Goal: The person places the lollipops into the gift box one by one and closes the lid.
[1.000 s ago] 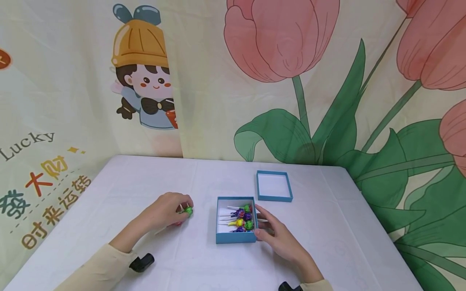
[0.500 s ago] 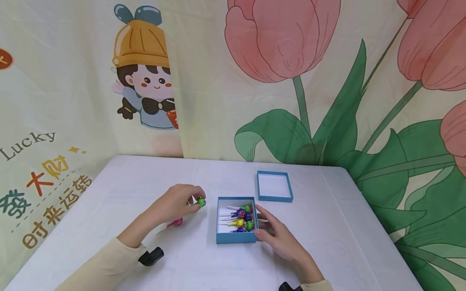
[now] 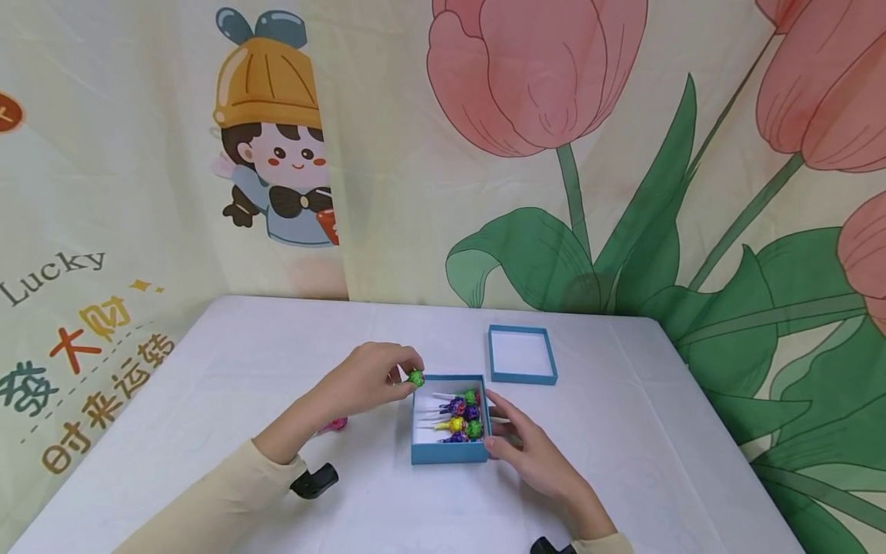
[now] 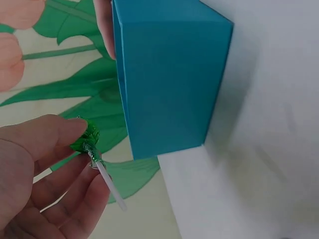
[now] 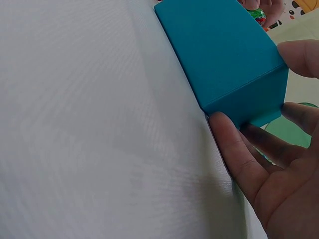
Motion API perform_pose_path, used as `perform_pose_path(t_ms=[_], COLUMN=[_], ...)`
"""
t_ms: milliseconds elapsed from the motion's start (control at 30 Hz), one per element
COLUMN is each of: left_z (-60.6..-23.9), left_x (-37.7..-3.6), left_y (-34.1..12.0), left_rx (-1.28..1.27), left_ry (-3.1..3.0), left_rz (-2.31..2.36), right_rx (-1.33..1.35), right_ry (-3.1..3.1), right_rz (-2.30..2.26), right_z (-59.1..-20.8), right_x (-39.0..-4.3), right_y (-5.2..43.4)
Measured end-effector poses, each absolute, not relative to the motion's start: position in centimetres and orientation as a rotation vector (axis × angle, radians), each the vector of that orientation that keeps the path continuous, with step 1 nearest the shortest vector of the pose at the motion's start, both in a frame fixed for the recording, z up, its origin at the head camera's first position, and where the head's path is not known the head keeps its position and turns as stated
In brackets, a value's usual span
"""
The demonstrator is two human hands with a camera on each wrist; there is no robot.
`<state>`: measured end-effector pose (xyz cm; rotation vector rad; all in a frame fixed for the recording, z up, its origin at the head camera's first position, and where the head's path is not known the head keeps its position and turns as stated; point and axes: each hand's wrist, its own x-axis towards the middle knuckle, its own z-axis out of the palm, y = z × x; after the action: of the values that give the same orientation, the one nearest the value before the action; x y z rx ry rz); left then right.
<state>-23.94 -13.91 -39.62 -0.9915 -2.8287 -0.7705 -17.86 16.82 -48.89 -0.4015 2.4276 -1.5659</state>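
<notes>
The left hand (image 3: 370, 377) reaches forward from a cream sleeve (image 3: 208, 508), its fingers (image 4: 60, 132) pinching a green lollipop (image 3: 416, 378) by the wrapped head, with the white stick trailing back under the palm in the left wrist view. The sweet hangs just at the far left corner of the open blue box (image 3: 448, 453), at its rim and not yet inside. The right hand (image 3: 536, 454) lies low on the table (image 3: 623, 462) beside the box's right wall, fingers fairly straight, thumb and fingertips resting against the near right corner, as the right wrist view shows. A black strap piece (image 3: 314, 481) sits at the left wrist. The lollipop's wrapper is shiny green foil with darker markings; no lettering on it can be read. Inside the box lie several more lollipops (image 3: 462, 415) in purple, green and yellow wrappers, heads to the right and sticks to the left. A pink lollipop (image 3: 337, 423) lies on the table, partly hidden behind the left forearm. The blue lid (image 3: 521, 377) rests open side up just beyond the box. On the backdrop (image 3: 76, 323) the word "Lucky" is readable, above Chinese characters.
</notes>
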Motion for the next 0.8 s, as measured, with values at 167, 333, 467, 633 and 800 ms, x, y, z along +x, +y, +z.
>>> perform_pose_path(t_ms=[167, 333, 467, 633, 800], left_z=[-39.2, -39.3, -39.8, -40.2, -40.4], left_x=[-23.7, -23.7, -23.6, -23.3, -23.1], left_y=[-12.4, -10.9, -9.9, -8.9, -8.4], left_rx=[-1.028, -1.072, -1.133, -1.169, -1.204], left_ry=[-2.828, -2.829, -2.806, -2.817, -2.809], left_rz=[-0.82, -0.831, -0.837, -0.866, -0.902], right_rx=[-0.394, -0.39, -0.388, -0.398, -0.414], right_ry=[2.416, 2.413, 2.413, 2.388, 2.38], right_rz=[-1.575, -1.564, -1.558, -1.587, -1.598], right_z=[-48.8, -49.0, -49.1, -48.9, -48.9], right_x=[-17.8, -18.0, -18.0, -18.0, -17.9], right_y=[16.8, 16.9, 16.9, 16.9, 17.0])
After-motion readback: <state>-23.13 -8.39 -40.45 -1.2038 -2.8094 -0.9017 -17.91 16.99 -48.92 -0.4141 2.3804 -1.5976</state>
